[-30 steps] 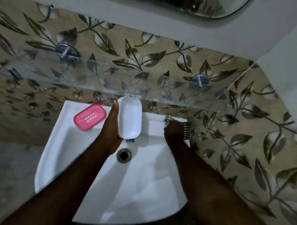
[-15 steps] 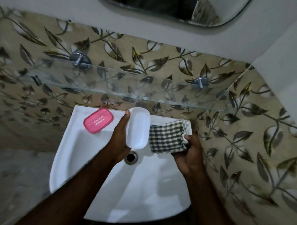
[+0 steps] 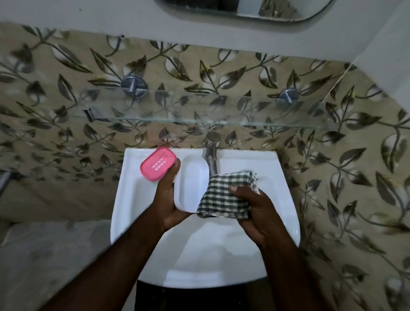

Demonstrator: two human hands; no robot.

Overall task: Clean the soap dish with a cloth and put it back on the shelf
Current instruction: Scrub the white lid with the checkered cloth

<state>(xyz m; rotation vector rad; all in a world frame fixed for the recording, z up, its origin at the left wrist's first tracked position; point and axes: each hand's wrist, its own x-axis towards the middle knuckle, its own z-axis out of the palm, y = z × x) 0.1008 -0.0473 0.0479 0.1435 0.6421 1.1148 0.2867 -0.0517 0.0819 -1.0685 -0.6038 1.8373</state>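
Observation:
My left hand [image 3: 168, 196] grips a white oval soap dish [image 3: 190, 184] by its left edge, hollow side up, above the white sink [image 3: 136, 199]. My right hand [image 3: 255, 207] holds a folded green-and-white checked cloth [image 3: 225, 196], which touches the dish's right edge. A pink slotted soap tray [image 3: 157, 164] lies on the sink's back left rim, just beyond my left fingertips. The glass shelf [image 3: 201, 108] runs along the wall above the sink, with nothing on it that I can see.
A chrome tap [image 3: 210, 153] stands at the sink's back middle, right behind the dish and cloth. Two chrome brackets [image 3: 134, 85] hold the shelf to the leaf-patterned tile wall. A mirror [image 3: 241, 4] hangs above. A wall corner closes in on the right.
My right hand picked the cloth up from the sink's back right rim and brought it left against the dish. The dish came down and nearer, over the basin.

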